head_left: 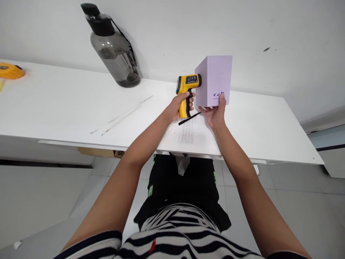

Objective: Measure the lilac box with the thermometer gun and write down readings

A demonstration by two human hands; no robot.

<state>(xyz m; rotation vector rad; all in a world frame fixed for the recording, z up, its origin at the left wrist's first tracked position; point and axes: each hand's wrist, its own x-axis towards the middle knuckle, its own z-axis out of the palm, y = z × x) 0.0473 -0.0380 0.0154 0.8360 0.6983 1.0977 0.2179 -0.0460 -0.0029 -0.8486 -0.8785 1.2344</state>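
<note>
My left hand (175, 107) is wrapped round the grip of a yellow and black infrared thermometer gun (185, 84). The thermometer's black right end lies against, or very close to, the left side of a lilac box (219, 77). Gripping that box at its lower edge is my right hand (215, 114), thumb on the front face and fingers underneath. Small dark purple marks show on the box beside the thumb. Below the hands, a black pen (189, 118) lies slanted on a sheet of paper (199, 138) with rows of faint writing.
A large grey translucent water bottle (115, 54) with a black lid stands at the wall, left of my hands. A yellow-orange object (11, 71) sits at the far left of the white table (61, 100). Under the table's front edge a cardboard box (97, 152) shows.
</note>
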